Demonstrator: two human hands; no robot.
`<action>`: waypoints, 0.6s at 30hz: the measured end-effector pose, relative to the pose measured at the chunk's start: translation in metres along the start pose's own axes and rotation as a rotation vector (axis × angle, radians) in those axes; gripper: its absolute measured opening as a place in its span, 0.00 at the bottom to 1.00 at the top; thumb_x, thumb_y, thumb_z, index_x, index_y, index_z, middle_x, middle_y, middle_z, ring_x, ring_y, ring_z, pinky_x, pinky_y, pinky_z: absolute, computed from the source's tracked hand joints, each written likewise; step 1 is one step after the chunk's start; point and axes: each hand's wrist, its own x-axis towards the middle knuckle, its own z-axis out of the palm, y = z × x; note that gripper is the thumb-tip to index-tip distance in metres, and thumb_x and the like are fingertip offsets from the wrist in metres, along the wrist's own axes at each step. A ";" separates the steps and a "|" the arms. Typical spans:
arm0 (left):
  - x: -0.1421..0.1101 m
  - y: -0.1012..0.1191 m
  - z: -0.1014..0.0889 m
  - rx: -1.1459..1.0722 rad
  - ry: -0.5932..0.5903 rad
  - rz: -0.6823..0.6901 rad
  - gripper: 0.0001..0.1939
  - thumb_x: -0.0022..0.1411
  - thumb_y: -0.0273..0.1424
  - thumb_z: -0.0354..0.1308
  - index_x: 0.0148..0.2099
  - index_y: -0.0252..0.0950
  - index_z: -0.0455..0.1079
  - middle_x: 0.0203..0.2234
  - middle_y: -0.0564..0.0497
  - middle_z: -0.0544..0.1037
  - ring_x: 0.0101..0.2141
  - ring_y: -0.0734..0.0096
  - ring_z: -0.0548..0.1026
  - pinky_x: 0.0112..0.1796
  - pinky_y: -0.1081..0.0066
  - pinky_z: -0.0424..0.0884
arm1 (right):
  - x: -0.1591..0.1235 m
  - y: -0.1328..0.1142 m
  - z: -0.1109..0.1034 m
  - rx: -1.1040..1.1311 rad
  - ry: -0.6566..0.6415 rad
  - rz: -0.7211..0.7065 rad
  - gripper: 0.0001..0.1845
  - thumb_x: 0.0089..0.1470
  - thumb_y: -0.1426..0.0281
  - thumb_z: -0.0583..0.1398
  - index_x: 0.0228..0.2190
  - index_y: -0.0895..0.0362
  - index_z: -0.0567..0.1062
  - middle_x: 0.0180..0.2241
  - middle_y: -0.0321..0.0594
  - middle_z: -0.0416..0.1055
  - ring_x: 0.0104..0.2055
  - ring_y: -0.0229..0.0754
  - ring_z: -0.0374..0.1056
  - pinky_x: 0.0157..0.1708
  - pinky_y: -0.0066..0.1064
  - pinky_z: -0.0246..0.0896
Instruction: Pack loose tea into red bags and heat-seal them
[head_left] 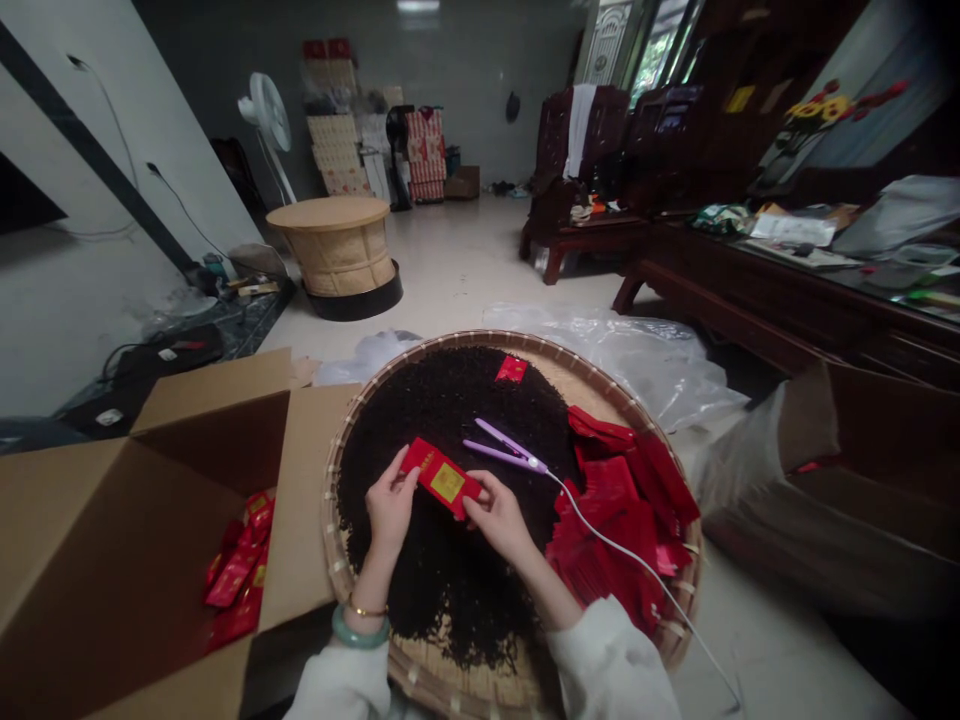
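Note:
Between my two hands is a small red packet [442, 477] with a yellow square on its face, tilted above a heap of dark loose tea leaves [435, 560]. My left hand [391, 503] pinches its upper left end. At the opposite end, my right hand [496, 512] grips the lower right edge. The leaves lie in a wide round woven bamboo tray [332, 520]. Just beyond the packet, a lilac hair straightener [506, 447] rests on the leaves with its arms apart. Flat red packets [615, 530] pile up along the tray's right side, and one small red packet [511, 369] lies at the far edge.
An open cardboard box [300, 510] at left holds several red packets [240, 570]. At right stands another open box [832, 490]. The straightener's white cord [637, 556] crosses the tray's right rim. Clear plastic sheeting [622, 355] and a round wooden stool [337, 250] are beyond.

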 end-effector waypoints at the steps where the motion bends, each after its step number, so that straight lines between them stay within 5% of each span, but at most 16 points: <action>1: -0.001 -0.001 0.000 0.056 -0.003 0.044 0.23 0.55 0.35 0.60 0.53 0.35 0.71 0.37 0.46 0.82 0.32 0.65 0.79 0.37 0.66 0.76 | -0.001 0.000 0.000 -0.012 -0.008 0.009 0.18 0.40 0.66 0.61 0.37 0.55 0.67 0.23 0.31 0.73 0.21 0.36 0.69 0.16 0.23 0.60; 10: -0.003 0.000 -0.001 0.357 -0.018 0.441 0.17 0.63 0.32 0.53 0.52 0.37 0.71 0.37 0.46 0.78 0.29 0.71 0.75 0.31 0.72 0.73 | -0.002 0.012 0.000 0.035 -0.015 0.006 0.19 0.43 0.63 0.63 0.38 0.54 0.68 0.25 0.33 0.73 0.23 0.39 0.72 0.19 0.27 0.66; 15: -0.001 0.002 -0.001 0.327 0.046 0.416 0.11 0.61 0.36 0.55 0.35 0.34 0.74 0.33 0.47 0.74 0.30 0.69 0.74 0.29 0.71 0.72 | -0.002 0.014 -0.006 -0.051 0.013 -0.079 0.15 0.46 0.62 0.61 0.37 0.54 0.70 0.25 0.34 0.74 0.24 0.40 0.72 0.22 0.29 0.67; 18: -0.003 0.006 -0.003 0.457 0.113 0.529 0.12 0.58 0.37 0.59 0.27 0.34 0.72 0.28 0.49 0.69 0.29 0.69 0.69 0.31 0.68 0.70 | 0.000 0.014 -0.014 -0.132 0.052 -0.099 0.14 0.48 0.62 0.59 0.37 0.55 0.71 0.26 0.36 0.75 0.22 0.39 0.70 0.21 0.29 0.66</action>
